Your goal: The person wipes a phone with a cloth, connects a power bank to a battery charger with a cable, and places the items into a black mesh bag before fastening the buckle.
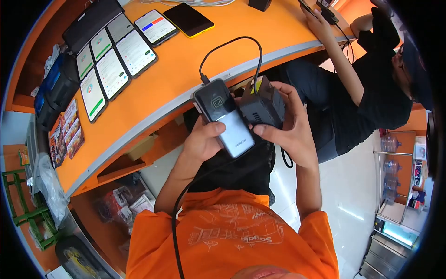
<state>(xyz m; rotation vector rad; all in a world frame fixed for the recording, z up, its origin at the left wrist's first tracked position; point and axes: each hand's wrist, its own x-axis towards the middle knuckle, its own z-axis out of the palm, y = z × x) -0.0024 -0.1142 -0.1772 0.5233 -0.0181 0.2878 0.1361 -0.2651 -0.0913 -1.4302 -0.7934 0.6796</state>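
A black and silver power bank with a small lit display is in my left hand, its thumb pressed on the front. My right hand grips a black box-shaped device with vents and a yellow label, close beside the power bank. A black cable loops up from the power bank's top end and comes down at the black device. Both things are held in front of the counter's grey edge, above my lap. Another black cable runs down over my orange shirt.
On the orange counter lie several phones with lit screens, a dark phone with a yellow edge and printed leaflets. At the right sits another person in black, holding a phone. Shelves with large bottles stand far right.
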